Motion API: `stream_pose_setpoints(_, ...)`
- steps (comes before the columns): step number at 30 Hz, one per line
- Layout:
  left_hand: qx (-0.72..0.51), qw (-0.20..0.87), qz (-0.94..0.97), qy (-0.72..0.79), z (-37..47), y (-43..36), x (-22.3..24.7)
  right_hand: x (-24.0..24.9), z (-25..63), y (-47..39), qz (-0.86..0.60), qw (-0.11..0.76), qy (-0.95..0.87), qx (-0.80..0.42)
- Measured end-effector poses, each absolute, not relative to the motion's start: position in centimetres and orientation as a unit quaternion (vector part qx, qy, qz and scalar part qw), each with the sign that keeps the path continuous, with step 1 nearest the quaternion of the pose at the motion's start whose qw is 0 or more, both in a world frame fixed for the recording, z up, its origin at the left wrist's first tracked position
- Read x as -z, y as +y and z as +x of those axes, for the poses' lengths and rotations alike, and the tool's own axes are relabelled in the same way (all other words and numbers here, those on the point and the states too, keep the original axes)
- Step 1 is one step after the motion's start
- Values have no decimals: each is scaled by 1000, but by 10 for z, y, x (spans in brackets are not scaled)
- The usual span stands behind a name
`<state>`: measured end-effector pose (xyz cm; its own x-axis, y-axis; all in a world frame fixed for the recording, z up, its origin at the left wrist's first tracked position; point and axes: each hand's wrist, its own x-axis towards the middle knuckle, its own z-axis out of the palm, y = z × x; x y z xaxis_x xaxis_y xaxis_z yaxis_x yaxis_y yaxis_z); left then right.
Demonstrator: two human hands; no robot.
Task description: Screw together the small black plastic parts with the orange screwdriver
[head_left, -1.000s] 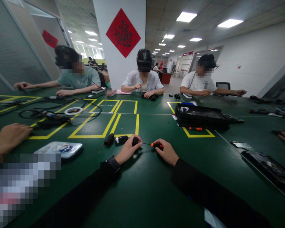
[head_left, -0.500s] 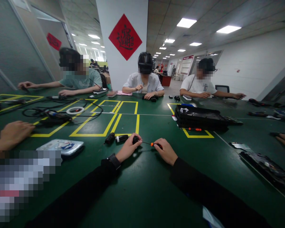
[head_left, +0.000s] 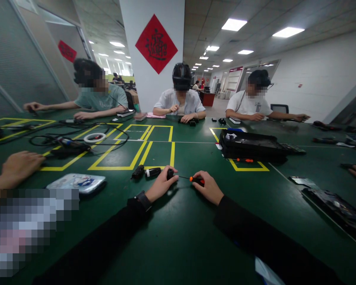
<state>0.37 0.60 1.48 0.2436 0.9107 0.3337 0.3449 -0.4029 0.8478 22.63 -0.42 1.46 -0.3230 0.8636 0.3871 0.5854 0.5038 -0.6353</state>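
Note:
My left hand [head_left: 161, 184] is closed around a small black rounded part [head_left: 170, 173], much of it covered by the fingers. In my right hand [head_left: 208, 187] is a screwdriver [head_left: 192, 179] with an orange and black handle, pinched between thumb and fingers. Its thin shaft points left and meets the black part; the tip itself is too small to make out. Just beyond my left hand lie a black part [head_left: 138, 172] and a black cylinder with a white band [head_left: 152, 171] on the green table [head_left: 180, 241].
A stack of black trays or housings [head_left: 250, 144] stands ahead right, with an orange-handled tool [head_left: 245, 160] before it. An opened device [head_left: 334, 206] lies at right. At left are a shiny case [head_left: 77, 183], cables [head_left: 68, 148] and another person's hand [head_left: 23, 161]. Three people sit opposite.
My right fingers have shifted slightly on the screwdriver, showing more of its handle. Both hands stay in nearly the same place; the view has moved a little.

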Motion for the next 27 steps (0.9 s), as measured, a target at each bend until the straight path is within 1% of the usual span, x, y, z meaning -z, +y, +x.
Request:
stream_pose_setpoints(11, -432, 316, 725, 433, 5, 4, -18, -16, 226, -3, -440, 373, -797, -180)
stream_pose_setpoints(16, -426, 321, 730, 426, 5, 3, -17, -17, 225, -7, -456, 358, -785, -218)
stream_pose_setpoints(20, -431, 322, 728, 425, 5, 4, -17, -17, 224, -7, -452, 355, -794, -198)
stream_pose_setpoints(23, -433, 333, 719, 430, 5, 6, -16, -17, 224, -7, -444, 346, -803, -196)
stream_pose_setpoints(27, -440, 355, 698, 439, 3, 9, -13, -16, 224, -6, -438, 358, -797, -210)
